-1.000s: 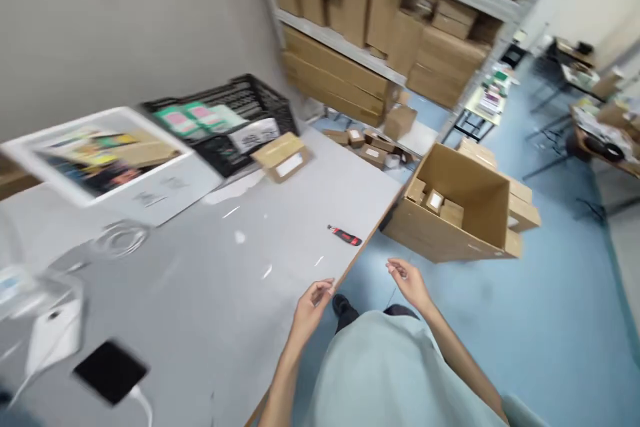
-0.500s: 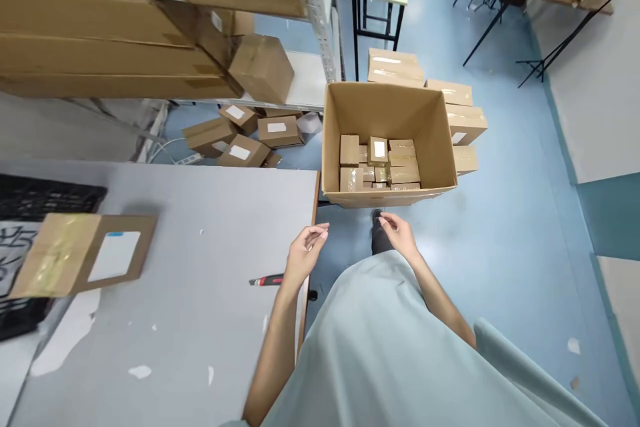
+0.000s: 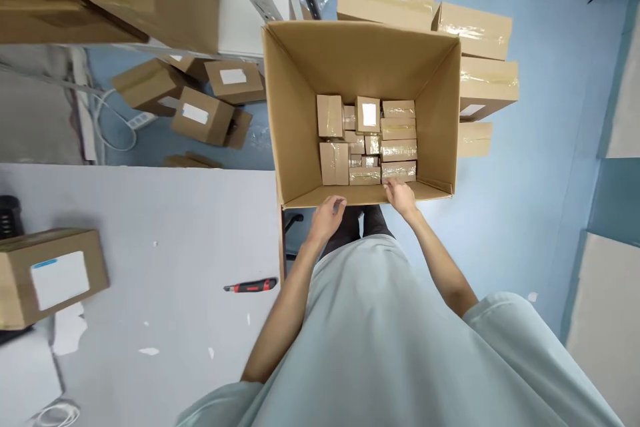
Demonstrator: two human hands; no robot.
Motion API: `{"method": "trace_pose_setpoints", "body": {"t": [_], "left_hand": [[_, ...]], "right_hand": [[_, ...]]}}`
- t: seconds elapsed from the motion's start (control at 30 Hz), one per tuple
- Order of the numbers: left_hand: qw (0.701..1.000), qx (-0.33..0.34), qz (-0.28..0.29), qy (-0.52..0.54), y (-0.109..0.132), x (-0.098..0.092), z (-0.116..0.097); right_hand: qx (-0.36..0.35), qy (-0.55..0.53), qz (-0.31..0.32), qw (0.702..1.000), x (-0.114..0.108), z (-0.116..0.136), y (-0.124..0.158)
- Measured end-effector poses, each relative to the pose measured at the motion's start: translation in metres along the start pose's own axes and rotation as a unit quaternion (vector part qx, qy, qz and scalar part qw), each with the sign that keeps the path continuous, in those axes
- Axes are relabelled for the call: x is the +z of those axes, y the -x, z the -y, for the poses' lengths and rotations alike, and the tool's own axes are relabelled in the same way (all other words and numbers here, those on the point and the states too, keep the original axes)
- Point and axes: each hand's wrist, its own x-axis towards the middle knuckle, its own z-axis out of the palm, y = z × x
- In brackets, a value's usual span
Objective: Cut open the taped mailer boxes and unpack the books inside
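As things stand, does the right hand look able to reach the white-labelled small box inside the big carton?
Probably yes: the right hand is at the near rim of the big carton, whose top is open, and nothing visible covers the white-labelled small box.

No readable text, blue-edged label (image 3: 61, 280) on cardboard box (image 3: 97, 263) at lower left, white label (image 3: 369, 115) on small carton (image 3: 368, 129) inside open box (image 3: 360, 57) at upper center, pale labels (image 3: 195, 113) on parcels (image 3: 219, 123) at upper left
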Motion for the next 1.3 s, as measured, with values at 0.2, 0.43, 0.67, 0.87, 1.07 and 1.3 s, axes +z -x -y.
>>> {"method": "trace_pose_setpoints", "body": {"t": [0.2,0.43,0.67,0.87,1.07,1.3], "left_hand": [[0.976,-0.066,0.048,-0.201,-0.045,0.033,-0.011],[0.967,-0.091,0.071,-0.226,-0.071,0.055,-0.021],[0.97,-0.127,0.049,-0.203,-0.071,0.066,-0.022],[0.971,-0.133,0.064,-0.19,-0.072,0.065,-0.025],[0.968,-0.127,0.101,-0.189,-0.071,0.064,-0.025],[0.966,-0.136,0.149,-0.164,-0.068,0.058,-0.031]], "right_hand": [[0.03,0.034,0.03,0.999,0.016,-0.017,0.002],[0.141,0.008,-0.012,0.99,0.029,-0.011,-0.005],[0.194,0.014,-0.052,0.979,0.038,-0.008,-0.009],[0.212,0.036,-0.055,0.975,0.038,-0.008,-0.008],[0.231,0.033,-0.072,0.97,0.037,-0.007,-0.004],[0.262,0.059,-0.048,0.962,0.027,0.002,-0.003]]}}
